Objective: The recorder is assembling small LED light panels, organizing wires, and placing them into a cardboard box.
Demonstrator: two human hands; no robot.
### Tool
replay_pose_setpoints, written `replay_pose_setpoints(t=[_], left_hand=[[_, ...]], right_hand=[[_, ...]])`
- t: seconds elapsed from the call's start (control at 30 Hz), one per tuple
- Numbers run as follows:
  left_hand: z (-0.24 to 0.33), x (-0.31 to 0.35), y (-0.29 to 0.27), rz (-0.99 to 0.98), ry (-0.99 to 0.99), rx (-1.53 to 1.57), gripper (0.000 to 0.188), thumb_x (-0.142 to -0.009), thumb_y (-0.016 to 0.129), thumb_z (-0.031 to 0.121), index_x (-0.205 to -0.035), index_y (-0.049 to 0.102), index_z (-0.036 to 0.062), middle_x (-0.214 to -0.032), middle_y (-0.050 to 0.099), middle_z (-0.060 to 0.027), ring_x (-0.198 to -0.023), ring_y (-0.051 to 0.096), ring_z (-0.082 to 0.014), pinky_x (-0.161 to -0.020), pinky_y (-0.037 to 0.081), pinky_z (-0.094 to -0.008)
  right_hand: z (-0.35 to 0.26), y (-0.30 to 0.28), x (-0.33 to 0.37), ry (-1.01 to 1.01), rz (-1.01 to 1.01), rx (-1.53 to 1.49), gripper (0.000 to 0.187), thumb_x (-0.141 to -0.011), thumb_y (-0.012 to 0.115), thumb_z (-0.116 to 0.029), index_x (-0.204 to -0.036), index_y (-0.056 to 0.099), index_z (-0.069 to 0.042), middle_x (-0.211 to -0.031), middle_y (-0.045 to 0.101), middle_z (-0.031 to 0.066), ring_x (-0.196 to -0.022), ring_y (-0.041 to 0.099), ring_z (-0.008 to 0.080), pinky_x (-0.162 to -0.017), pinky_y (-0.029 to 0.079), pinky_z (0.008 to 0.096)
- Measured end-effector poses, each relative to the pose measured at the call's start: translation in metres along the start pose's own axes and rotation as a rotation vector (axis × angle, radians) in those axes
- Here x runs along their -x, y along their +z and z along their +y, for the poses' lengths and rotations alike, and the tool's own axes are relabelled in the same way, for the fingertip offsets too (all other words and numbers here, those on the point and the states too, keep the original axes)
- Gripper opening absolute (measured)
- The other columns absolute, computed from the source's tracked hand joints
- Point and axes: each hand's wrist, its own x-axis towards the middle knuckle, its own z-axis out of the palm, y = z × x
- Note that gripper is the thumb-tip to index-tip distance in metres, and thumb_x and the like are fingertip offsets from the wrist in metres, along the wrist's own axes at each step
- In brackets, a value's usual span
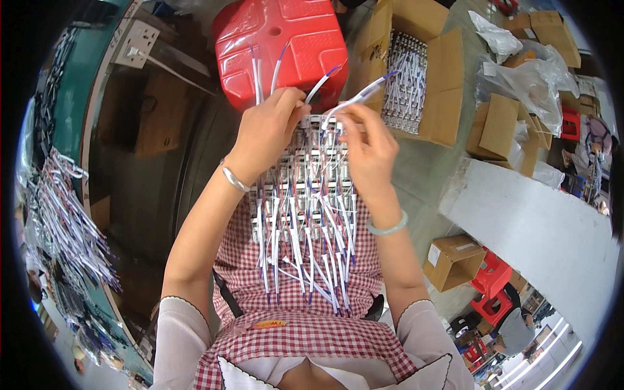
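Observation:
Across my lap lies a panel of small silvery modules [305, 175] in rows, with thin red and blue wires between them. White-sleeved wires [296, 227] with blue ends hang from it toward my waist. My left hand [276, 123] is closed at the panel's far left corner; its fingertips hide what they pinch. More sleeved wires stick up past that hand, over the red stool. My right hand [369, 143] pinches a white-sleeved wire [357, 97] at the far right corner, and its blue tip points away to the upper right.
A red plastic stool [279, 45] stands beyond the panel. An open cardboard box [445, 97] to its right holds more wired modules. Bundles of sleeved wires [71, 221] lie on the green-edged bench at left. A white ledge [533, 221] and a smaller carton [452, 263] are at right.

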Motion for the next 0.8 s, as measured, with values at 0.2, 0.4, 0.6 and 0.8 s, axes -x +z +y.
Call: replay_pose_setpoints(t=[0.2, 0.4, 0.6, 0.8], left_hand=[[0.025, 0.006, -0.047, 0.025, 0.083, 0.049, 0.012, -0.089, 0.063, 0.0, -0.101, 0.065, -0.0005, -0.097, 0.069, -0.015, -0.087, 0.069, -0.0325, -0.073, 0.055, -0.0354], [0.033, 0.052, -0.089, 0.047, 0.111, -0.109, 0.013, -0.082, 0.065, -0.004, -0.094, 0.068, -0.0011, -0.095, 0.069, -0.0168, -0.088, 0.07, -0.0326, -0.074, 0.056, -0.036], [0.041, 0.117, -0.094, -0.297, 0.127, -0.03, 0.029, -0.073, 0.061, -0.007, -0.099, 0.069, 0.0017, -0.095, 0.067, -0.0126, -0.086, 0.069, -0.0283, -0.07, 0.057, -0.0351], [0.043, 0.135, -0.087, -0.33, 0.203, -0.067, 0.033, -0.069, 0.061, -0.001, -0.101, 0.067, 0.0029, -0.101, 0.066, -0.0098, -0.096, 0.066, -0.0267, -0.077, 0.057, -0.0352]], right_hand=[[0.005, -0.059, 0.043, -0.123, 0.159, 0.15, 0.02, -0.089, 0.062, 0.007, -0.108, 0.065, -0.001, -0.102, 0.07, 0.0112, -0.088, 0.067, 0.021, -0.075, 0.056, 0.0308], [-0.003, -0.09, 0.076, -0.351, -0.183, 0.312, 0.03, -0.077, 0.063, 0.012, -0.103, 0.067, -0.004, -0.104, 0.069, 0.0118, -0.091, 0.067, 0.0285, -0.078, 0.056, 0.0349], [-0.008, -0.09, 0.089, -0.445, -0.537, 0.419, 0.03, -0.075, 0.06, 0.002, -0.102, 0.069, -0.008, -0.115, 0.066, 0.0073, -0.108, 0.062, 0.028, -0.086, 0.055, 0.0382], [-0.001, -0.095, 0.087, -0.528, -0.561, 0.453, 0.026, -0.076, 0.061, -0.004, -0.101, 0.068, -0.007, -0.117, 0.066, 0.006, -0.114, 0.06, 0.0264, -0.088, 0.051, 0.0386]])
